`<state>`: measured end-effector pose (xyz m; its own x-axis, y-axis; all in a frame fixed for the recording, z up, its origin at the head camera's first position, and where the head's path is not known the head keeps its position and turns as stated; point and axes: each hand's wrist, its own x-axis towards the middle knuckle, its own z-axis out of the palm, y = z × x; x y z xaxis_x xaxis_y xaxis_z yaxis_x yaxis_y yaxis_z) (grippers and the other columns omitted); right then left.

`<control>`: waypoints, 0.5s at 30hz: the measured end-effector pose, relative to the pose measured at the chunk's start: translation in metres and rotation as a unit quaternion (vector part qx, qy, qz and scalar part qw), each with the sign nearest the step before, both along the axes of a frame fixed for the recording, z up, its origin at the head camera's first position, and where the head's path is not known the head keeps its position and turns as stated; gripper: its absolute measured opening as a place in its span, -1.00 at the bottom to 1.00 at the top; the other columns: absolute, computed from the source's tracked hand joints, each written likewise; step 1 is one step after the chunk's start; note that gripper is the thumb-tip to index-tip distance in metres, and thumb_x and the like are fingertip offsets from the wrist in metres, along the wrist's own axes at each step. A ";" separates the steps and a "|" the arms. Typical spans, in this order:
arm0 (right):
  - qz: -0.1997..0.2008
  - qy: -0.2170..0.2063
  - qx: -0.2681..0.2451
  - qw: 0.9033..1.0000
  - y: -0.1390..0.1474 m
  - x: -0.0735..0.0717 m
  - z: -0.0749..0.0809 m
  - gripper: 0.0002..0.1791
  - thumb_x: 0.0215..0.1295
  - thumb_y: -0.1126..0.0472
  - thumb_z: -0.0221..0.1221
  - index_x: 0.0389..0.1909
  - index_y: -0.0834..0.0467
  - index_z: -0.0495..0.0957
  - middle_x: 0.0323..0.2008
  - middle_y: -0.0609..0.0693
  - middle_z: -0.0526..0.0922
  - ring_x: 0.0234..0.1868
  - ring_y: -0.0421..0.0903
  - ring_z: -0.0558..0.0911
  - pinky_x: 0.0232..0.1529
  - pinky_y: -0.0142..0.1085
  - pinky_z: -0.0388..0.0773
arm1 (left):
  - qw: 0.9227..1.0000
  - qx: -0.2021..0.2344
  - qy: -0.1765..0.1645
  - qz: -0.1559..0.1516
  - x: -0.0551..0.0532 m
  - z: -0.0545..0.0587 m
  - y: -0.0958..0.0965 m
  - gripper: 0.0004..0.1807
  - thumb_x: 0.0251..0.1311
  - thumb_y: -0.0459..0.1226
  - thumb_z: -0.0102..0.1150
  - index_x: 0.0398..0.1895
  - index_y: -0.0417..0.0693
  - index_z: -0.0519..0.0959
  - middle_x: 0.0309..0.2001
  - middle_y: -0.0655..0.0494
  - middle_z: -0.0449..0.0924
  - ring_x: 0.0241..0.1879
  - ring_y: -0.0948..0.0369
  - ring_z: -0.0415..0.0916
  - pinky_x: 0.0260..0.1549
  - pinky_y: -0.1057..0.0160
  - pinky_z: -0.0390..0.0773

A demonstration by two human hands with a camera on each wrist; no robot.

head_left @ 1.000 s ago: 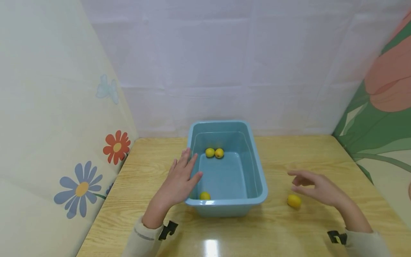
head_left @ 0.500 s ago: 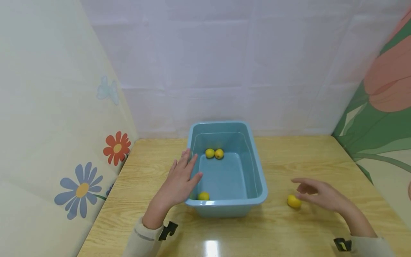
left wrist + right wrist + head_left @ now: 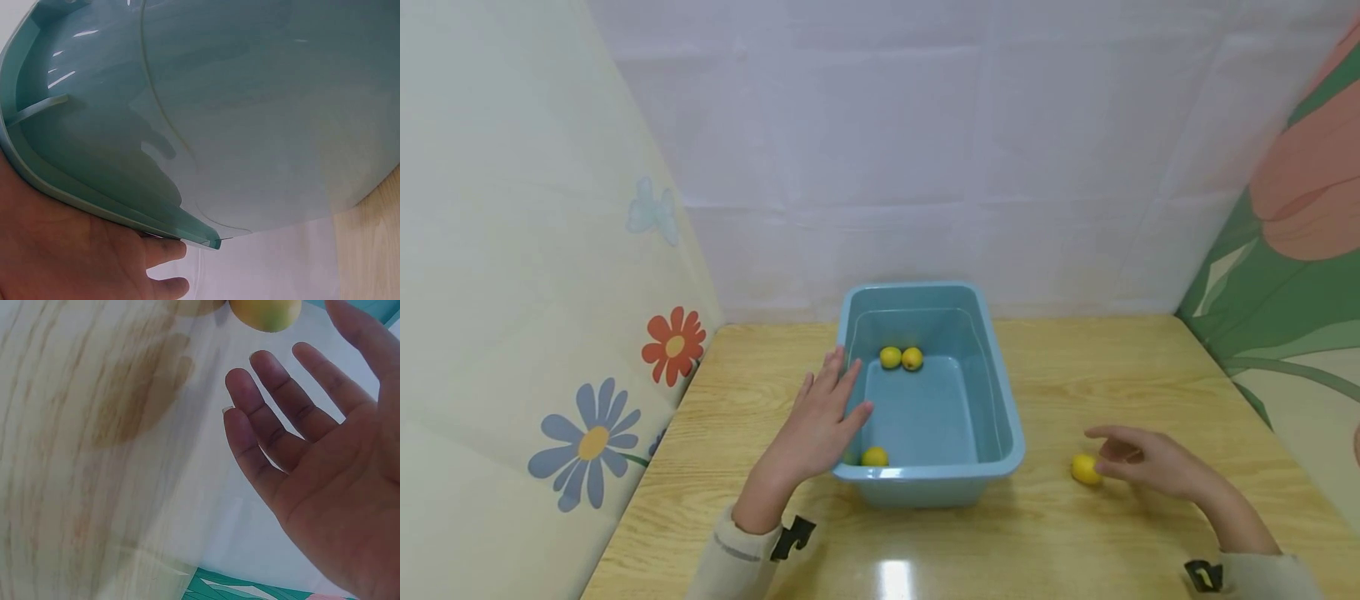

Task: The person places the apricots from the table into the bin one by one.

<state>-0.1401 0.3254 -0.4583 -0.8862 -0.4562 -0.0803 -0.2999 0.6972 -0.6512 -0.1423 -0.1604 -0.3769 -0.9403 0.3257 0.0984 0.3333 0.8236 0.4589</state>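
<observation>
My left hand (image 3: pixel 820 421) rests with spread fingers on the left rim of a blue plastic tub (image 3: pixel 925 473). In the left wrist view, the palm (image 3: pixel 56 250) lies against the outside of that rim. Inside the tub, two lemons (image 3: pixel 891 357) sit side by side at the far end, and another lemon (image 3: pixel 875 457) is in the near left corner. On the table to the right lies one more lemon (image 3: pixel 1086 469). My right hand (image 3: pixel 1157 462) hovers beside it, fingers loosely bent, thumb overlapping its right edge in the head view. The right wrist view shows nothing in the palm.
The tub stands on a light wooden table (image 3: pixel 1045 550). White cloth (image 3: pixel 865 167) hangs behind the table. Flower-printed sheets close off the left side (image 3: pixel 535 292) and the right side (image 3: pixel 1285 292).
My right hand has lowered and shifted slightly right, close to the lemon on the table. The lemon in the tub's near corner has rolled slightly left. My left hand stays put.
</observation>
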 end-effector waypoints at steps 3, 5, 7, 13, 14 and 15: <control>0.003 -0.006 -0.001 1.000 0.001 0.000 -0.001 -0.43 0.37 0.02 0.30 0.27 0.26 0.51 -0.10 -0.03 0.69 -0.14 -0.34 0.59 -0.14 -0.33 0.62 | 1.000 0.000 0.001 -0.003 -0.001 0.000 0.000 -0.25 0.56 0.06 -0.15 0.61 -0.15 0.03 0.65 -0.10 -0.31 0.62 -0.08 -0.31 0.49 -0.28 -0.22; 0.006 -0.014 -0.002 1.000 0.001 0.000 -0.002 -0.43 0.36 0.04 0.30 0.27 0.27 0.50 -0.08 0.00 0.68 -0.13 -0.27 0.62 -0.14 -0.33 0.61 | 1.000 0.001 0.000 -0.004 -0.001 -0.001 0.000 -0.25 0.56 0.06 -0.15 0.61 -0.16 0.02 0.65 -0.10 -0.31 0.62 -0.08 -0.31 0.49 -0.28 -0.23; 0.008 -0.018 -0.002 1.000 0.002 0.000 -0.003 -0.43 0.36 0.05 0.31 0.27 0.28 0.50 -0.07 0.02 0.69 -0.13 -0.23 0.63 -0.16 -0.34 0.61 | 1.000 0.003 -0.004 -0.002 -0.001 0.000 0.000 -0.25 0.56 0.05 -0.14 0.61 -0.15 0.02 0.65 -0.09 -0.32 0.62 -0.05 -0.34 0.50 -0.27 -0.25; 0.007 -0.023 0.008 1.000 0.001 0.000 -0.005 -0.42 0.32 0.04 0.34 0.26 0.25 0.52 -0.06 0.04 0.69 -0.11 -0.13 0.65 -0.15 -0.34 0.60 | 1.000 0.007 -0.011 0.002 0.000 0.001 0.000 -0.25 0.56 0.05 -0.14 0.61 -0.14 0.01 0.65 -0.07 -0.33 0.62 -0.01 -0.38 0.51 -0.25 -0.27; 0.006 -0.025 0.011 1.000 0.001 0.000 -0.005 -0.42 0.31 0.03 0.34 0.26 0.25 0.52 -0.05 0.06 0.69 -0.10 -0.09 0.66 -0.15 -0.33 0.60 | 1.000 0.008 -0.010 0.001 0.000 0.001 0.000 -0.25 0.56 0.05 -0.14 0.61 -0.14 0.01 0.65 -0.08 -0.33 0.62 -0.03 -0.37 0.50 -0.26 -0.26; 0.006 -0.028 0.011 1.000 0.001 0.000 -0.005 -0.42 0.31 0.03 0.35 0.26 0.25 0.53 -0.03 0.09 0.69 -0.09 -0.04 0.66 -0.14 -0.32 0.60 | 1.000 0.008 -0.010 0.001 0.000 0.001 0.000 -0.25 0.56 0.04 -0.13 0.61 -0.15 0.01 0.65 -0.08 -0.33 0.62 -0.04 -0.36 0.50 -0.26 -0.26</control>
<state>-0.1405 0.3265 -0.4634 -0.8744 -0.4645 -0.1400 -0.2717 0.7080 -0.6519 -0.1423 -0.1602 -0.3760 -0.9425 0.3231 0.0856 0.3232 0.8161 0.4791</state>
